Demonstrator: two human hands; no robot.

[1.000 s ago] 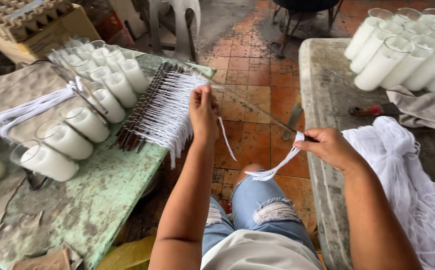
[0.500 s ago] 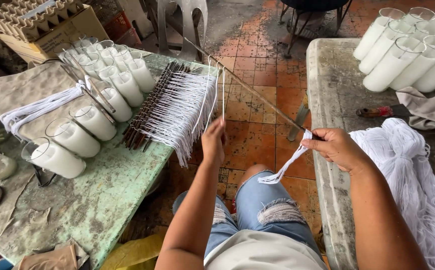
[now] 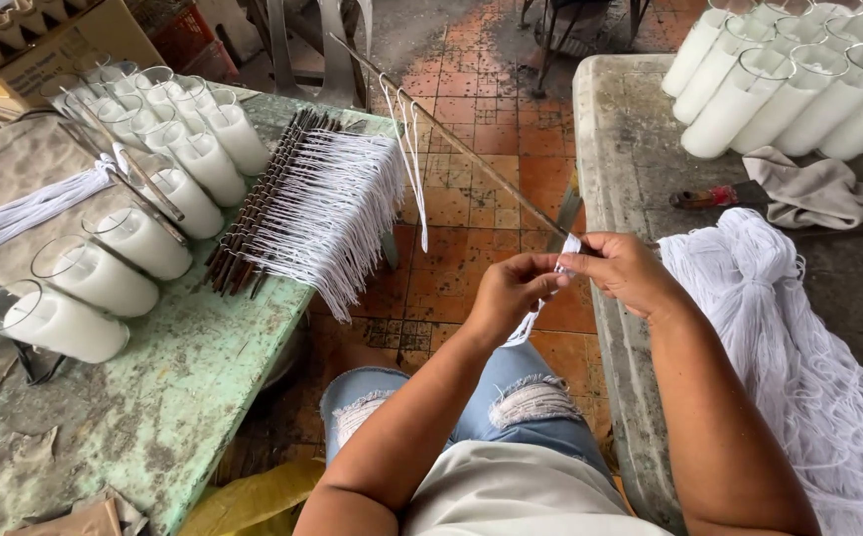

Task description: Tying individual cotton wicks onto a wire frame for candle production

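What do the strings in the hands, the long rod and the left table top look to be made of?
Strings: soft white cotton-like cord, limp and matte, pinched by left hand and right hand. Rod: thin, straight and dark, probably metal or wood; too slim to tell. Left table top: hard slab, likely concrete or wood, with worn, flaking green paint.

The left tabletop (image 3: 163, 417) carried rows of candle glasses (image 3: 143, 238), with a bundle of rods (image 3: 263, 199) to their right, its wicks (image 3: 337, 213) hanging over the edge. Between the two tabletops a thin rod (image 3: 471, 159) slanted above the floor (image 3: 491, 119) (two wicks draped near its far end). On the right tabletop (image 3: 630, 129) lay a heap of string (image 3: 798, 337), a cloth (image 3: 813, 189) behind it and more candle glasses (image 3: 789, 84) farther back.
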